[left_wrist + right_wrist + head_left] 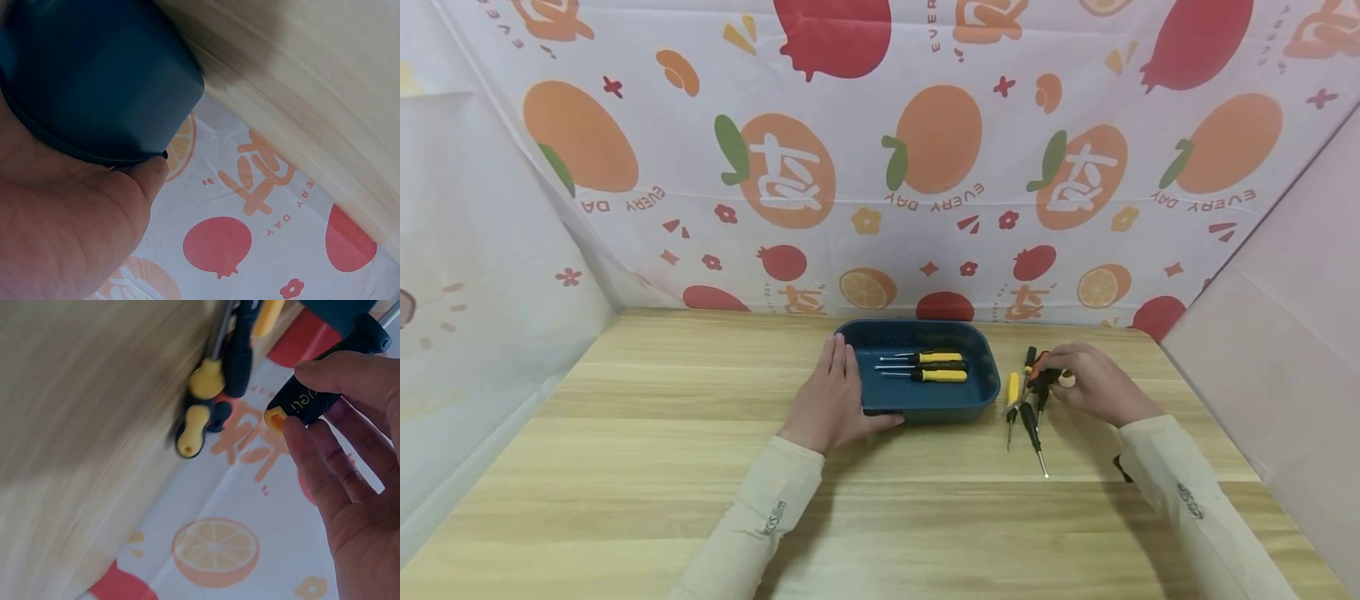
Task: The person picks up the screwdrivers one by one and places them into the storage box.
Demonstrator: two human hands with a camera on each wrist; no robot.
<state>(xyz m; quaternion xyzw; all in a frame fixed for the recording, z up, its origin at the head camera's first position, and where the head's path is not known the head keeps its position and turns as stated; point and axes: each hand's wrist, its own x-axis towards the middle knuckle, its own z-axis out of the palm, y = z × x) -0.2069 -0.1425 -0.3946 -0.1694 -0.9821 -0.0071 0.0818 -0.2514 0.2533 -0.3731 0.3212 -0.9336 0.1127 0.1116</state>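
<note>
A: How many tools lie in the blue-green bin [943, 413]?

B: Three, side by side, tips to the left: two yellow-handled screwdrivers [940, 377] with one dark-handled screwdriver [947, 366] between them.

A: And outside it?

B: A loose cluster on the worktop [647, 467], just right of the bin. I count one yellow-handled driver [1013, 387] and at least two black-handled drivers [1028, 412], plus an orange-red piece [1037, 367]. They overlap, so I can't give a total.

A: The two hands?

B: The right hand [1097, 383] is at the cluster, pinching one black screwdriver [306, 403] by its handle between thumb and fingers. The left hand [827, 408] is unclenched: straight fingers against the bin's left end, thumb along the near wall.

A: Materials and shapes?

B: The bin looks like smooth plastic, a rounded rectangle with a thin lip. The shafts are slim, shiny metal. The gripped handle carries pale lettering and has a hollowed yellow end; beside it, a yellow-and-black handle [199, 419] narrows at the waist. The worktop shows pale, streaky wood grain. Behind stands a creased white sheet [850, 96] printed with fruit.
</note>
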